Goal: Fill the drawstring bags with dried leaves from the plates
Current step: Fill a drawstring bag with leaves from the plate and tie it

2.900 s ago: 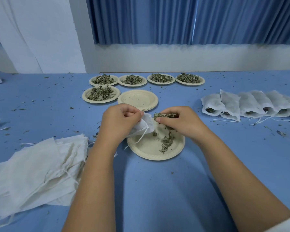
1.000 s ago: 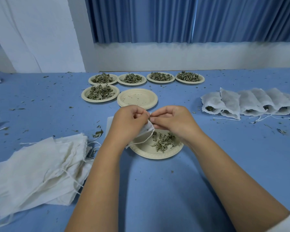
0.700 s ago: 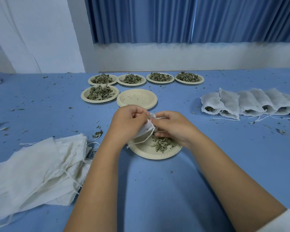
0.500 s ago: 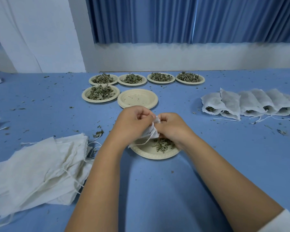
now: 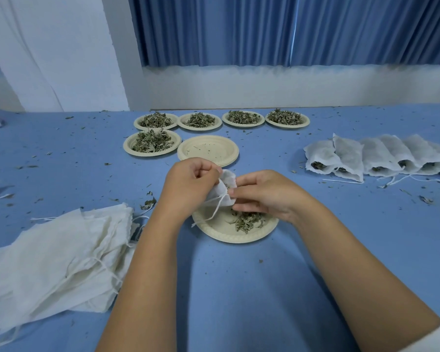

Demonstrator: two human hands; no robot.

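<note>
Filling is under way: the drawstring bag is gripped in the left hand, its mouth pinched by the right hand; leaves beneath must be scooped next.

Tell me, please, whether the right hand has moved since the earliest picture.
Yes: against the near plate, the right hand has dropped slightly and shifted left, its fingers now at the leaves.

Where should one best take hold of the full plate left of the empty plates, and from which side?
Probably the near rim of the plate, coming from the person's side, thumb on top, fingers under. The leaves heap in the middle and leave the rim bare; the empty plates stand close on its right.
</note>
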